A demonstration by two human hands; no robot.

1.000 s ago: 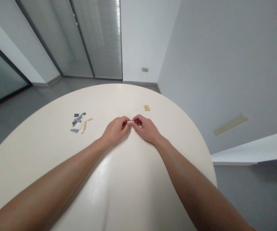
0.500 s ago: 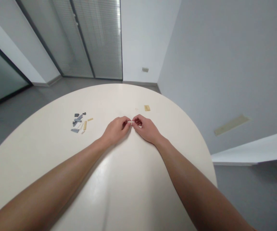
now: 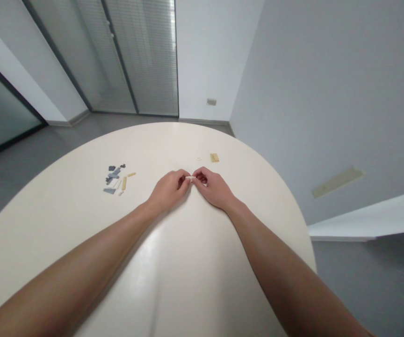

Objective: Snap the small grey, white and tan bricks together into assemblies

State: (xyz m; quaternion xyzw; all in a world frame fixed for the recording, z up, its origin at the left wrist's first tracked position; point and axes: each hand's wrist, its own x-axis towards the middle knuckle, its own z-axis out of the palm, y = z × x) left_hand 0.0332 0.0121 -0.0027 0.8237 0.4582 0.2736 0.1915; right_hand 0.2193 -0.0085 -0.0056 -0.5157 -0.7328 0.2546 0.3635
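My left hand [image 3: 169, 189] and my right hand [image 3: 213, 189] meet above the middle of the round cream table [image 3: 174, 140]. Their fingertips pinch opposite ends of a thin white plastic piece [image 3: 190, 178], probably a toy building part, and the fingers hide part of it. To the left lies a loose group of small grey and tan plastic bricks [image 3: 114, 179]. Beyond my right hand sit a flat tan plate [image 3: 214, 157] and a tiny white piece [image 3: 198, 158].
The table's curved edge [image 3: 82, 150] runs round the far side, with a grey floor [image 3: 44, 154] beyond it. Behind stand a glass partition with blinds [image 3: 142, 56] and a pale grey wall [image 3: 293, 93]. A white ledge [image 3: 366, 216] sits at the right.
Both hands stay together on the white piece, with almost no movement. The whole view has shifted very slightly since the oldest frame.
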